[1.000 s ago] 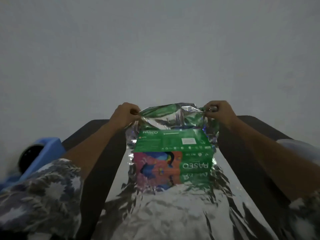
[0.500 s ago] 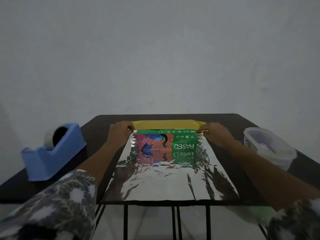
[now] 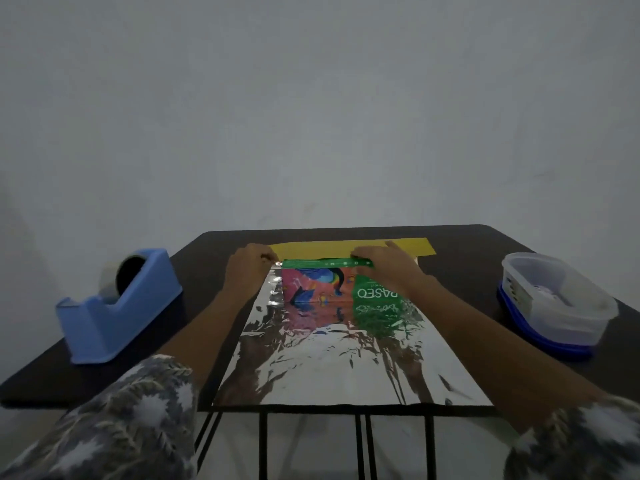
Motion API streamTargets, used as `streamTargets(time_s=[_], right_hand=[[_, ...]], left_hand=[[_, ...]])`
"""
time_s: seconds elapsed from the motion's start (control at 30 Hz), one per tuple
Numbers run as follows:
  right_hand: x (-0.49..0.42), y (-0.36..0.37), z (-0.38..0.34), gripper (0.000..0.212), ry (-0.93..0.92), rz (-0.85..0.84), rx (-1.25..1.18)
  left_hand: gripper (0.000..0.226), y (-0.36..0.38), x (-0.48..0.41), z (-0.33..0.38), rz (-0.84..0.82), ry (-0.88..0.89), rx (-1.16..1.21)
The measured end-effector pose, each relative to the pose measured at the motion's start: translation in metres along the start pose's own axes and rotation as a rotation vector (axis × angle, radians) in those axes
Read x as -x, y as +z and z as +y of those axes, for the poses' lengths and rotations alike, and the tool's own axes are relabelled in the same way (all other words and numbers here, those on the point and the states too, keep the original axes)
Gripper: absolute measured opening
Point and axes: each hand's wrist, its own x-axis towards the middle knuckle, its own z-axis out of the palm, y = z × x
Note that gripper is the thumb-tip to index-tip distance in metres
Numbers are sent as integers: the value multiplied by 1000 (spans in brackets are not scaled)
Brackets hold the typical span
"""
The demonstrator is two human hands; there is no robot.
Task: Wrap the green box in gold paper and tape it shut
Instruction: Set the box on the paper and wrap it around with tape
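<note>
The green box [image 3: 322,287], with a colourful bird print, stands at the far end of the gold paper [image 3: 329,362]. The paper lies silver side up on the black table [image 3: 194,271]. Beyond the box its far edge is turned over, showing a gold strip [image 3: 311,249]. My left hand [image 3: 247,270] is closed on the paper's edge just left of the box's top corner. My right hand [image 3: 384,268] lies over the right half of the box's top, fingers curled across its upper edge and covering part of the gold strip.
A blue tape dispenser [image 3: 114,306] with a roll of tape stands on the table's left side. A clear plastic tub [image 3: 554,303] with a blue base sits at the right. The paper's near edge reaches the table's front edge [image 3: 346,408].
The far flap of paper, raised over the box a second ago, now lies flat behind it gold side up. My right hand slid left from the paper's corner onto the box top.
</note>
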Motion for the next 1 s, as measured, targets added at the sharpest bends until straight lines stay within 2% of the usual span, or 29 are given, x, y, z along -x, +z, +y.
streamTargets(time_s=[0.07,0.1,0.13,0.2,0.27,0.33,0.6,1.0], right_hand=[[2,1,-1,47,4,11,-11],[3,0,-1,47,6,20,-12],[3,0,-2,48,3,27,-1],[6,-1,-2,52,-4,25,23],[8,-3,-4,59,9,-3,3],[8,-2,-4,61,-13,-7,19],[8,3,-6,53,-40,57,127],[14,5,-13,42,-24,151,176]], left_hand=[[32,-3,4,14,154,-21,50],[36,-5,5,23,169,27,80],[39,-5,5,31,103,100,105],[54,-1,3,44,-192,241,92],[75,11,-1,50,-463,278,-36],[82,22,-5,51,-537,282,-175],[70,26,-4,55,-401,353,-477],[48,20,8,55,-192,480,-551]])
